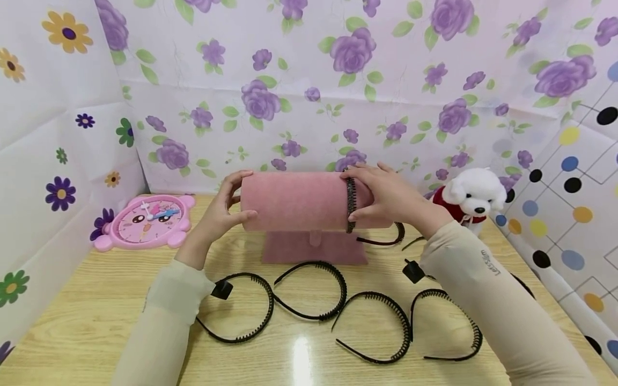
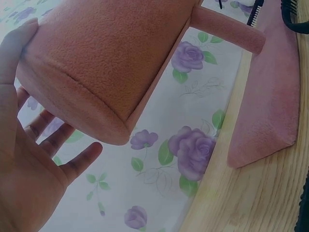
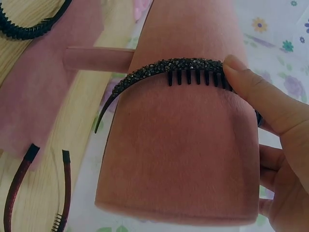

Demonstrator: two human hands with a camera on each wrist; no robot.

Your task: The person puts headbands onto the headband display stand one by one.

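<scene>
Firstly, at the far left, a pink clock sits on the wood-grain surface, well apart from the hands. Next to the right, the left hand holds the left end of a pink padded roll: thumb on the near face, index finger over the top, the other fingers spread beyond the end. The grip is judged to be a steadying one, as the roll rests on a single short post above its base.

Four black toothed headbands lie on the surface near the base, left to right: the first, second, third and fourth. Laid flat and side by side, they are presumably kept within reach.

Towards the roll's right end, a glittering headband is seated across it, teeth facing right. The right hand grips this headband, thumb on its near side and fingertips at the top, apparently to control its position; one tip springs free of the roll. At the far right sits a white plush dog, untouched, evidently decoration.
</scene>
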